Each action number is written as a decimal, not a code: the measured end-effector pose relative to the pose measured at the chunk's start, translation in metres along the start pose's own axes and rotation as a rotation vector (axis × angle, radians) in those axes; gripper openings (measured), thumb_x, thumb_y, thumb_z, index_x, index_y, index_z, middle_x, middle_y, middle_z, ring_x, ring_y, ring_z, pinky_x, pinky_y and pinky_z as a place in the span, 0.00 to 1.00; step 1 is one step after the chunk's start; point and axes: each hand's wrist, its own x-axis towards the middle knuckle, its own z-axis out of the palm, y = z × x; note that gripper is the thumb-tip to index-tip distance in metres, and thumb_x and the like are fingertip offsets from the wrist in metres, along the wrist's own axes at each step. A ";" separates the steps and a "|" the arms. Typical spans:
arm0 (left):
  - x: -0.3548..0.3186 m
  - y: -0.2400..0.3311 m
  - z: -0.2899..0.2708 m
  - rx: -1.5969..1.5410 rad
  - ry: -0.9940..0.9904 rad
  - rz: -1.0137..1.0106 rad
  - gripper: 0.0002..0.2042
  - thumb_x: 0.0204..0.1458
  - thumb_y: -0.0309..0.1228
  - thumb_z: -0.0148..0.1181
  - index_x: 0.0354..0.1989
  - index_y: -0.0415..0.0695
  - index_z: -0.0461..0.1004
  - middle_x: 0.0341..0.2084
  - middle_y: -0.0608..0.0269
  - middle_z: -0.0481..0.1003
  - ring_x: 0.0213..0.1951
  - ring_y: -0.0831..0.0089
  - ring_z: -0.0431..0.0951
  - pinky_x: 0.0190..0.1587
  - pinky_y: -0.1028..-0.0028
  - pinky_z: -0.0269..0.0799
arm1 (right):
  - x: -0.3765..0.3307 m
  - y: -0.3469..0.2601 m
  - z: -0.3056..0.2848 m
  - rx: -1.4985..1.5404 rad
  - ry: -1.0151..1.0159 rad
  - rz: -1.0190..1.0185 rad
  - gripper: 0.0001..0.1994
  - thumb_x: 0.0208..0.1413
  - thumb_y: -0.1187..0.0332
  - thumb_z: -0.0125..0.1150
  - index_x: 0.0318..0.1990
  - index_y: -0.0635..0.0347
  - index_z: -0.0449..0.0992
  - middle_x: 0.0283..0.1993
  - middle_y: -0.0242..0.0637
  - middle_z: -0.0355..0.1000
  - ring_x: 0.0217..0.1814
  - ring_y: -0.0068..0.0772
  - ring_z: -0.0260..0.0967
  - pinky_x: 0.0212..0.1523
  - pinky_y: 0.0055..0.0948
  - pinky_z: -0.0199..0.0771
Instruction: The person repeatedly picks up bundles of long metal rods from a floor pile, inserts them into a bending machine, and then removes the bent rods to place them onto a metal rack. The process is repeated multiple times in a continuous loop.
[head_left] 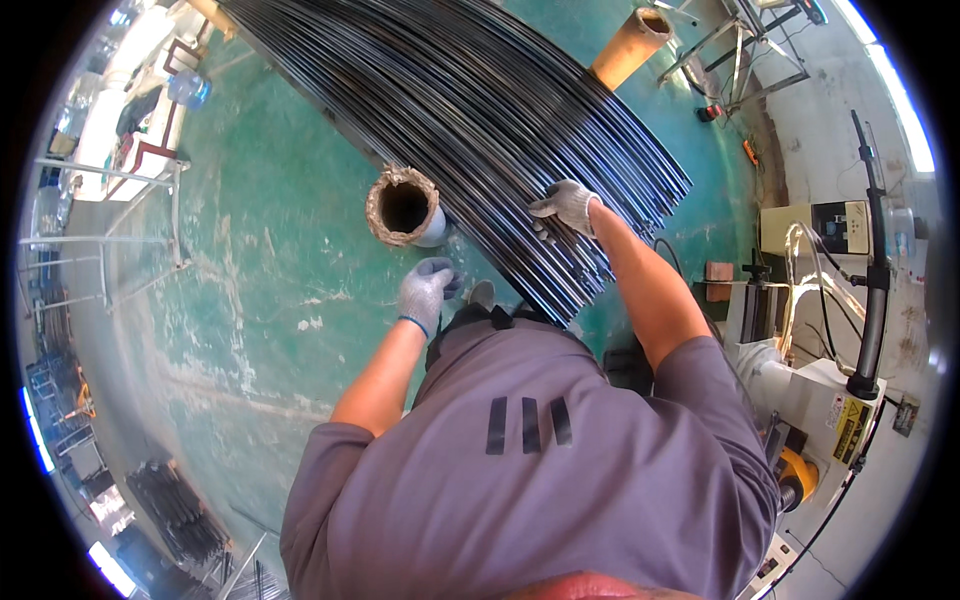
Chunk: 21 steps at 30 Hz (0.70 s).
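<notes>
A wide layer of long, dark, shiny metal rods or thin tubes (480, 130) runs from the far left to near my body, their near ends uneven. My right hand (568, 208), in a pale knit glove, rests on top of them close to these ends. Its thumb points left and its fingers are apart; no rod is visibly lifted. My left hand (428, 290), gloved too, hovers left of the rods with loosely bent fingers and nothing visible in it. Just beyond it stands a thick cardboard tube (404, 206) with a ragged open top, beside the layer's left edge.
Another yellowish tube (632, 46) stands at the layer's far right edge. To the right is a machine (820, 400) with cables and a black upright arm (878, 280). Metal racks (110, 240) line the left. The floor (270, 250) is worn green.
</notes>
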 end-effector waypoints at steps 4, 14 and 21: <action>-0.006 -0.006 0.023 0.003 -0.065 -0.015 0.14 0.66 0.25 0.61 0.57 0.36 0.77 0.45 0.52 0.85 0.41 0.63 0.87 0.47 0.64 0.85 | -0.004 -0.010 0.008 -0.895 0.303 -0.090 0.24 0.66 0.55 0.75 0.56 0.71 0.83 0.45 0.51 0.85 0.46 0.51 0.86 0.51 0.47 0.87; 0.003 0.020 0.064 -0.131 -0.214 -0.003 0.13 0.68 0.30 0.62 0.56 0.38 0.78 0.45 0.53 0.84 0.44 0.62 0.86 0.50 0.61 0.83 | -0.075 0.014 0.023 -0.993 0.279 -0.107 0.36 0.72 0.36 0.59 0.54 0.70 0.84 0.39 0.60 0.83 0.41 0.59 0.84 0.46 0.51 0.83; 0.059 0.043 0.081 -0.426 -0.267 -0.037 0.13 0.71 0.38 0.64 0.55 0.43 0.77 0.45 0.52 0.84 0.47 0.55 0.85 0.57 0.54 0.82 | -0.251 0.222 0.015 -0.880 0.574 0.091 0.25 0.67 0.44 0.68 0.51 0.61 0.80 0.46 0.58 0.83 0.53 0.65 0.81 0.54 0.56 0.80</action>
